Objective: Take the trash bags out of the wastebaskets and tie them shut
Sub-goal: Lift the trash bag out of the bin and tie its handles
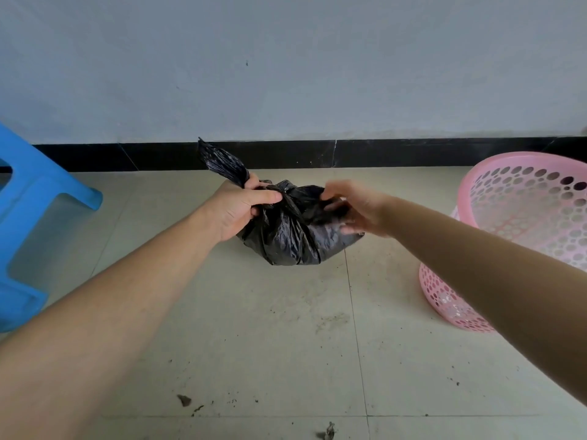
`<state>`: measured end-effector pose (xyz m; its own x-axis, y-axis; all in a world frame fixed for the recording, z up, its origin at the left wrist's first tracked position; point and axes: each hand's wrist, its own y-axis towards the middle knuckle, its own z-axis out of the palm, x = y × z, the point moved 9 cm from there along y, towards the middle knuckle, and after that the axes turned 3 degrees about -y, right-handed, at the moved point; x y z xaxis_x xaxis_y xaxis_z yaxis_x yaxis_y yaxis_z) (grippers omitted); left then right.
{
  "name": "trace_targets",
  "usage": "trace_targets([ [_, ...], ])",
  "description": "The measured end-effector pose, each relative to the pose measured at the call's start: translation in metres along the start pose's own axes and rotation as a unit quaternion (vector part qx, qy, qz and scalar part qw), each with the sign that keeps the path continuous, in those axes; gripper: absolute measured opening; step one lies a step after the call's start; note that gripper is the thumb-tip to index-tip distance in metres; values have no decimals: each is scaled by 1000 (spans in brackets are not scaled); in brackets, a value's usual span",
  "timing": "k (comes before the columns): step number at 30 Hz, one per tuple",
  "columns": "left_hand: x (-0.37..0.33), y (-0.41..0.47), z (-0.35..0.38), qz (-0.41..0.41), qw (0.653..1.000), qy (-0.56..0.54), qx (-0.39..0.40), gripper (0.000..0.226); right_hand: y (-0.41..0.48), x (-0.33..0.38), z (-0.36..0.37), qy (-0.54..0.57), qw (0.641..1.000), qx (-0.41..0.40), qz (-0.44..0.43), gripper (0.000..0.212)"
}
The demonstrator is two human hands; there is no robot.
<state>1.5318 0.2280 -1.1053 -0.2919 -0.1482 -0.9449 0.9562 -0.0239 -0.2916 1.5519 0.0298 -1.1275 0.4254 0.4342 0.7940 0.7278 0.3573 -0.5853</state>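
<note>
Left grip point(241, 208), right grip point(360, 212) — each clutching 1 end of the trash bag point(293, 241).

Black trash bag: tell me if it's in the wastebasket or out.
Out. The black trash bag sits on the floor, apart from the pink wastebasket; left hand and right hand hold its gathered top.

Both arms are bare: behind the left grip point(236, 211) and the right grip point(359, 211), the left forearm point(127, 296) and right forearm point(476, 249) run back uncovered. The left grip's thumbnail point(277, 195) is short and plain; the right grip's fingers point(333, 189) are blurred.
</note>
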Motion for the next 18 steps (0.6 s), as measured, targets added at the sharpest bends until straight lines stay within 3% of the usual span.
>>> trace_targets([
  [3,-5,-2,5,6,999,48,25,58,-4,27,-24,-100,983,-95,-120,37],
  [6,-8,-3,16,12,995,78,54,56,-8,33,0,-127,978,5,-163,54],
  [9,-8,-4,23,20,992,100,68,56,-6,23,24,-136,977,62,-152,38],
  [12,-5,-3,9,46,982,184,-21,55,-1,18,27,-176,972,24,-155,16],
  [16,-3,-5,2,104,933,320,-131,40,3,5,34,-246,958,5,-148,25],
  [18,2,-5,3,115,927,324,-151,31,2,3,37,-255,954,4,-157,24],
])
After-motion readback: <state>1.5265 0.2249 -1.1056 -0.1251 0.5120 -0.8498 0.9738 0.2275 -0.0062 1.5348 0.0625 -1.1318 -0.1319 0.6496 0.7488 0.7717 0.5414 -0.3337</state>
